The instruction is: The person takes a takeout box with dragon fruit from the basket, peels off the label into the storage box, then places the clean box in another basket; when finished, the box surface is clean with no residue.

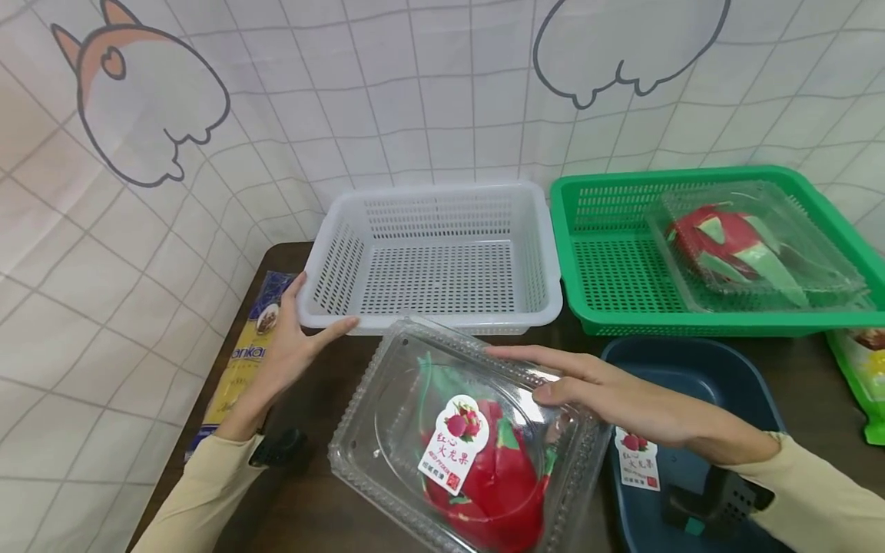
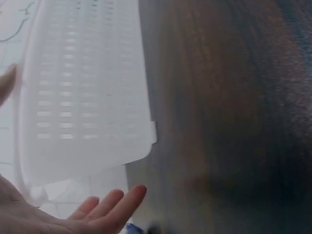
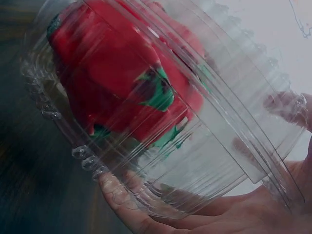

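My right hand (image 1: 615, 395) grips a clear plastic clamshell box (image 1: 394, 438) by its upper right edge, thumb on the lid side. Inside the box lies a red dragon fruit (image 1: 505, 484) with green scales; a white label (image 1: 452, 453) is stuck on the lid. The right wrist view shows fingers (image 3: 117, 192) curled around the box's edge. At the near left corner of a white perforated basket (image 1: 442, 319), my left hand (image 1: 293, 346) is spread, its thumb along the front rim. In the left wrist view its fingers (image 2: 119, 209) stretch out beside the basket's wall.
At right, a green basket (image 1: 581, 303) contains another clear box (image 1: 760, 246) with a dragon fruit. In front of it stands a dark blue bin (image 1: 691, 361) with a labelled box inside. A yellow and blue packet (image 1: 238, 369) lies left; a green packet (image 1: 864, 384) lies far right.
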Demonstrator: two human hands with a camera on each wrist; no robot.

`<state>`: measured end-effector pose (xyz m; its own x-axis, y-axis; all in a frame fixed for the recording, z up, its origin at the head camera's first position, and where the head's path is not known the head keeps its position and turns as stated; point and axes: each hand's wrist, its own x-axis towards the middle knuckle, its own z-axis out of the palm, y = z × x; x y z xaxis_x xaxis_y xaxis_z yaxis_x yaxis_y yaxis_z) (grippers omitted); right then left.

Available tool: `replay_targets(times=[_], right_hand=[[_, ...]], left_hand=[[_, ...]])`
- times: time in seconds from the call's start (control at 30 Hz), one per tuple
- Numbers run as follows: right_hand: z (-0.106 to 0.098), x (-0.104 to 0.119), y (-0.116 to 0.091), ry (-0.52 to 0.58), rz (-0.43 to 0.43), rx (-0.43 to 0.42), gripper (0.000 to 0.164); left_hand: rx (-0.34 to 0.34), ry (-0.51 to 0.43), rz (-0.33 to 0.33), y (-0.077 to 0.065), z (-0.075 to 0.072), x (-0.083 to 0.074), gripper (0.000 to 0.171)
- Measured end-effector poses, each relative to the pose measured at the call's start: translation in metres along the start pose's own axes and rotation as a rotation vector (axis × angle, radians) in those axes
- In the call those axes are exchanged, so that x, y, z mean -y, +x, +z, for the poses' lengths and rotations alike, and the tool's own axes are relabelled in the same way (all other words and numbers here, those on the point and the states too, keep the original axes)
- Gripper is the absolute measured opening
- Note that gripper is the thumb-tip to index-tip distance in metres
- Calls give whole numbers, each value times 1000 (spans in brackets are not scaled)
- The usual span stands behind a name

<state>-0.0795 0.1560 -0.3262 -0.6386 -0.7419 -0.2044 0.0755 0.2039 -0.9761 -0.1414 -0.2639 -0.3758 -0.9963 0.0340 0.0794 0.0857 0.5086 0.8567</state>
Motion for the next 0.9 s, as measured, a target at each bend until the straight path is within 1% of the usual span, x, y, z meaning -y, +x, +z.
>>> replay_targets(times=[0.03, 0.07, 0.1, 0.17, 0.2, 0.23, 0.27, 0.3, 0.33, 0.37, 0.4, 0.47, 0.57, 0.6, 0.67, 0.73, 0.8, 0.87, 0.9], right_hand=[[-1, 0, 1, -2, -2, 7, 65], [-1, 1, 1, -3, -6, 15, 65], [-2, 0, 2, -5, -11, 24, 64], [-2, 0, 3, -3, -14, 39, 64], [-1, -1, 3, -1, -15, 47, 65], [-1, -1, 3, -2, -14, 53, 65], [-1, -2, 4, -4, -18, 57, 66], [-1, -2, 4, -7, -21, 60, 66], [0, -3, 4, -11, -22, 60, 67], [0, -3, 4, -18, -25, 60, 67], [0, -3, 4, -24, -28, 63, 67], [-1, -3, 4, -31, -40, 68, 67], [-2, -3, 4, -32, -55, 80, 66], [-3, -3, 4, -31, -63, 85, 66], [-4, -2, 4, -28, -70, 89, 65], [-6, -2, 4, -32, -71, 81, 65], [-7, -2, 4, -31, -62, 73, 65], [-7, -3, 4, -24, -45, 65, 65], [-7, -4, 4, -20, -35, 64, 65]], left_hand=[[-14, 19, 5, -2, -1, -2, 111], [-42, 44, 15, -5, -2, -5, 110], [-82, 67, 28, -8, -3, -8, 109], [-183, 110, 65, -17, -4, -16, 105], [-234, 121, 90, -22, -5, -22, 102], [-266, 117, 115, -28, -5, -28, 98], [-273, 98, 149, -34, -5, -35, 94], [-250, 59, 178, -40, -4, -41, 90], [-204, 6, 204, -46, -3, -47, 86], [-142, -47, 226, -51, 0, -52, 83], [-66, -99, 245, -56, 3, -56, 80], [97, -193, 257, -65, 9, -60, 76], [291, -266, 258, -74, 17, -57, 72], [352, -290, 249, -77, 19, -56, 72], [464, -336, 209, -82, 23, -52, 72], [556, -403, 165, -86, 29, -49, 74], [612, -474, 112, -90, 35, -48, 77], [630, -546, 54, -93, 42, -47, 80], [628, -577, 26, -94, 45, -47, 81]])
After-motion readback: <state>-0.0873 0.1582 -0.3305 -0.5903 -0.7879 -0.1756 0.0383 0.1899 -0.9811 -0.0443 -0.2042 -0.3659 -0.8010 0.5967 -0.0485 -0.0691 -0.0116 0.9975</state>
